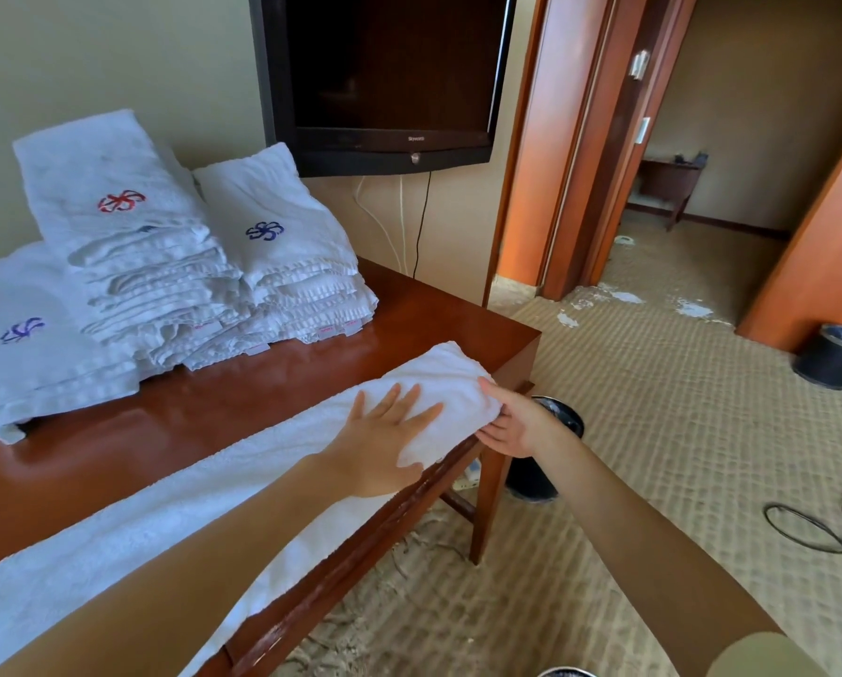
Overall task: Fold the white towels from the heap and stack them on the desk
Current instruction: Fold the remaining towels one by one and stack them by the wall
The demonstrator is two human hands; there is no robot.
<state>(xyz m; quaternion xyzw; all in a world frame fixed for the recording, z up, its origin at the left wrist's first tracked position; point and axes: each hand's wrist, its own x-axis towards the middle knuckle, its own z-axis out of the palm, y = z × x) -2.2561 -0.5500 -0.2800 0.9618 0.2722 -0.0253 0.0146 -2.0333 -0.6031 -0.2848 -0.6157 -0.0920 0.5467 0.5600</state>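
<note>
Towel (263, 452), long and white, is laid along the near edge of the counter (409, 315), from 8 o'clock to 2 o'clock. Its 2 o'clock end is pressed by the left grip (385, 432), fingers straight and spread. The same end is pinched by the right grip (512, 422), thumb on top. Folded stacks (131, 246) are seen at 10 o'clock.

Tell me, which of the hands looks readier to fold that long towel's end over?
Right, probably. The right hand grips the end of the long towel at the corner of the desk, ready to lift it; the left hand lies flat on top, pinning it.
</note>
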